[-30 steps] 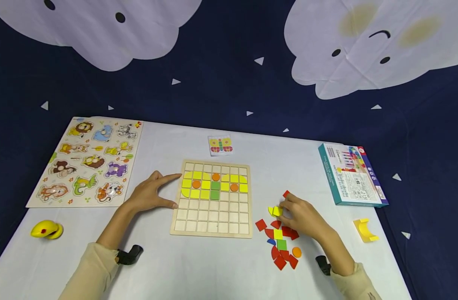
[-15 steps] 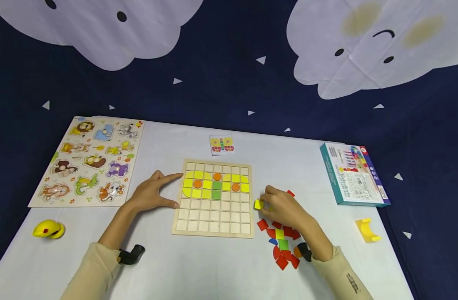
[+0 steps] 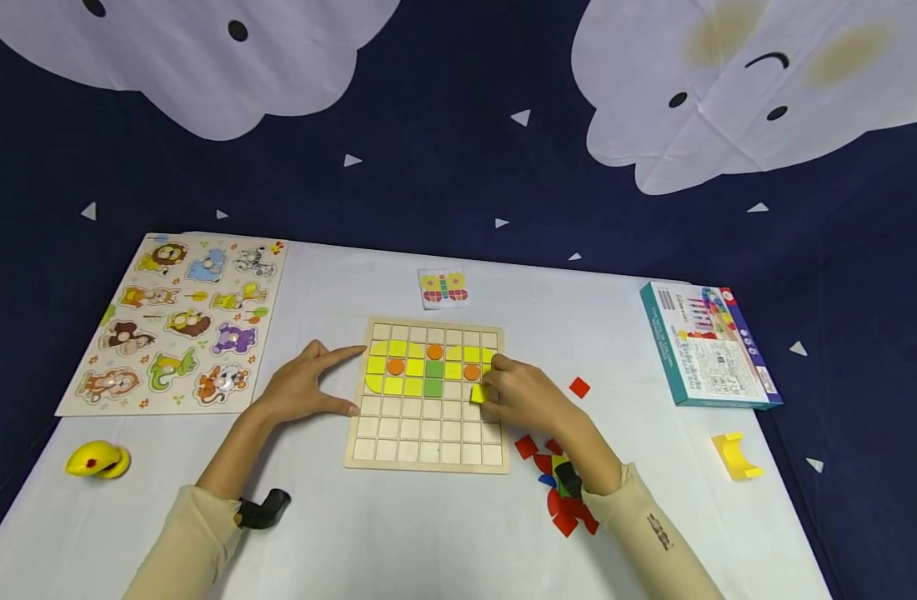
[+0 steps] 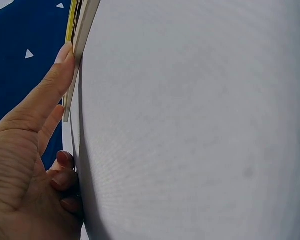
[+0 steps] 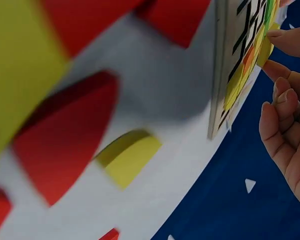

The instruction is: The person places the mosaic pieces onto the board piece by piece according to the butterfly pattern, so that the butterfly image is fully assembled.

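A wooden grid board (image 3: pixel 428 429) lies mid-table, its upper rows partly filled with yellow, orange and green pieces. My left hand (image 3: pixel 301 387) spreads thumb and index finger against its left side; the left wrist view shows the thumb (image 4: pixel 49 82) touching the board's edge. Over the right side of the grid, my right hand (image 3: pixel 529 396) pinches a yellow piece (image 3: pixel 478 393) between thumb and finger. The right wrist view shows this yellow piece (image 5: pixel 265 51) held at the board's face, its exact shape hard to tell.
Loose red pieces (image 3: pixel 565 523) and a few other colours lie right of the board, partly under the right forearm. A red square (image 3: pixel 579 387) sits apart. A butterfly picture card (image 3: pixel 443 289), animal puzzle (image 3: pixel 259 354), box (image 3: pixel 709 346), and yellow toy parts (image 3: pixel 98 458) surround it.
My right hand has moved left from the loose pieces to the board, carrying the yellow piece. My left hand stays at the board's left edge.
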A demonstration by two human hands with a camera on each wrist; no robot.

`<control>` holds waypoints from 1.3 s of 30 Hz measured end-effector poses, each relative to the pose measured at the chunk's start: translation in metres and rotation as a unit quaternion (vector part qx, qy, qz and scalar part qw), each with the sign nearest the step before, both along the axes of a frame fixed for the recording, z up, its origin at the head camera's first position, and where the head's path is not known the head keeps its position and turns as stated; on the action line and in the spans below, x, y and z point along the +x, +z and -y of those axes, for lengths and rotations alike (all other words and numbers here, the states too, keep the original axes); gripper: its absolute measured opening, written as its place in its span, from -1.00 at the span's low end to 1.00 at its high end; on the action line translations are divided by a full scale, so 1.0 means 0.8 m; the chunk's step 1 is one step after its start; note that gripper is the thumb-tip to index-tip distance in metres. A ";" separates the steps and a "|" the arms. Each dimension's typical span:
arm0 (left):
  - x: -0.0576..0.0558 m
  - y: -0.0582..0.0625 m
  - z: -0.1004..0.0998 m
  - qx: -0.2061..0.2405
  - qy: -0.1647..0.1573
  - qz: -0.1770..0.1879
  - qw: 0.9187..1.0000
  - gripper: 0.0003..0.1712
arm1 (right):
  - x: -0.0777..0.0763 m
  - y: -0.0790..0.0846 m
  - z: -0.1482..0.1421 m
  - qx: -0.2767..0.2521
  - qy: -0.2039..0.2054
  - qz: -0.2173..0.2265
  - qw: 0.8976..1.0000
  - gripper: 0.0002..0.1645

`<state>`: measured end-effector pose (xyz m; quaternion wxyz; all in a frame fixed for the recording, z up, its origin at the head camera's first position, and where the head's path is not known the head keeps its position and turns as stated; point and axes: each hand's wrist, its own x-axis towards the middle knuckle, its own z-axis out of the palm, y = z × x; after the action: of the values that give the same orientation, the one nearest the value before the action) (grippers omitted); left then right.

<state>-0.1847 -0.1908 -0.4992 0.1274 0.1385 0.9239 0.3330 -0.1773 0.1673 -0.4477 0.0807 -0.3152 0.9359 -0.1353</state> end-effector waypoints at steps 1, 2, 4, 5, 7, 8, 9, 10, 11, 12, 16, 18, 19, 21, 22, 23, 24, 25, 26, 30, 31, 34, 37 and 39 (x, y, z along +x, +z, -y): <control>0.000 0.000 0.000 0.000 0.000 0.000 1.000 0.12 | -0.001 0.000 0.004 0.001 0.002 -0.001 1.000 -0.81; 0.000 0.000 0.000 0.001 0.001 0.001 1.000 0.12 | -0.003 0.000 0.007 0.002 0.005 -0.003 1.000 -0.83; 0.000 0.000 0.000 0.002 0.001 0.001 1.000 0.12 | -0.005 -0.001 0.013 0.005 0.009 -0.007 1.000 -0.84; 0.000 0.001 0.000 0.002 0.001 0.001 1.000 0.12 | -0.007 -0.001 0.017 0.007 0.010 -0.008 1.000 -0.83; 0.000 0.000 0.000 0.003 0.002 0.003 1.000 0.12 | -0.009 -0.001 0.023 0.009 0.014 -0.006 1.000 -0.84; 0.000 0.000 0.000 0.003 0.002 0.004 1.000 0.12 | -0.010 -0.002 0.026 0.010 0.017 -0.004 1.000 -0.85; 0.000 -0.001 0.000 0.003 0.003 0.004 1.000 0.12 | -0.012 -0.002 0.030 0.013 0.019 -0.002 1.000 -0.86; 0.001 -0.001 0.000 0.003 0.004 0.004 1.000 0.12 | -0.013 -0.002 0.033 0.016 0.021 0.000 1.000 -0.88; 0.001 -0.002 -0.001 0.002 0.005 0.005 1.000 0.12 | -0.014 -0.003 0.036 0.018 0.023 0.003 1.000 -0.89; 0.001 -0.003 -0.001 0.002 0.005 0.005 1.000 0.12 | -0.015 -0.004 0.038 0.021 0.025 0.004 0.999 -0.90; 0.001 -0.003 -0.001 0.002 0.004 0.006 1.000 0.12 | -0.017 -0.006 0.044 0.028 0.024 0.000 0.999 -0.93; 0.001 -0.003 -0.001 0.002 0.003 0.007 1.000 0.12 | -0.018 -0.007 0.046 0.025 0.024 0.001 0.999 -0.94; 0.001 -0.003 -0.001 0.002 0.004 0.006 1.000 0.12 | -0.018 -0.008 0.046 0.025 0.025 0.002 0.999 -0.95; 0.001 -0.003 -0.001 0.000 0.004 0.005 1.000 0.12 | -0.018 -0.009 0.047 0.024 0.028 0.004 0.999 -0.96; 0.001 -0.003 0.000 -0.001 0.004 0.004 1.000 0.12 | -0.018 -0.010 0.048 0.024 0.030 0.006 0.999 -0.96; 0.001 -0.002 0.000 -0.002 0.004 0.002 1.000 0.12 | -0.018 -0.011 0.049 0.024 0.034 0.005 0.999 -0.96; 0.001 -0.002 0.000 -0.002 0.004 0.001 1.000 0.12 | -0.019 -0.012 0.050 0.024 0.036 0.004 0.999 -0.95; 0.000 -0.002 0.000 -0.003 0.003 -0.001 1.000 0.12 | -0.018 -0.012 0.050 0.024 0.037 0.002 0.999 -0.94; 0.000 -0.002 0.000 -0.002 0.001 -0.002 1.000 0.12 | -0.018 -0.013 0.050 0.024 0.037 0.000 0.999 -0.93; -0.001 -0.003 -0.001 -0.004 -0.002 -0.005 1.000 0.13 | -0.018 -0.013 0.052 0.028 0.037 -0.005 0.999 -0.92; -0.001 -0.003 -0.001 -0.005 -0.002 -0.004 1.000 0.14 | -0.018 -0.012 0.052 0.031 0.036 -0.004 0.999 -0.93; -0.001 -0.004 -0.001 -0.009 -0.001 -0.001 1.000 0.15 | -0.015 -0.007 0.049 0.029 0.031 0.002 0.999 -0.94; -0.001 -0.005 0.000 -0.012 0.000 0.001 1.000 0.16 | -0.010 0.002 0.039 0.014 0.019 0.001 1.000 -0.93; -0.001 -0.005 0.001 -0.014 0.000 0.000 1.000 0.16 | -0.006 0.008 0.028 -0.002 0.007 -0.004 1.000 -0.89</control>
<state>-0.1859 -0.1915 -0.5031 0.1293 0.1371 0.9284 0.3202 -0.1819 0.1448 -0.4412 0.0772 -0.3228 0.9336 -0.1352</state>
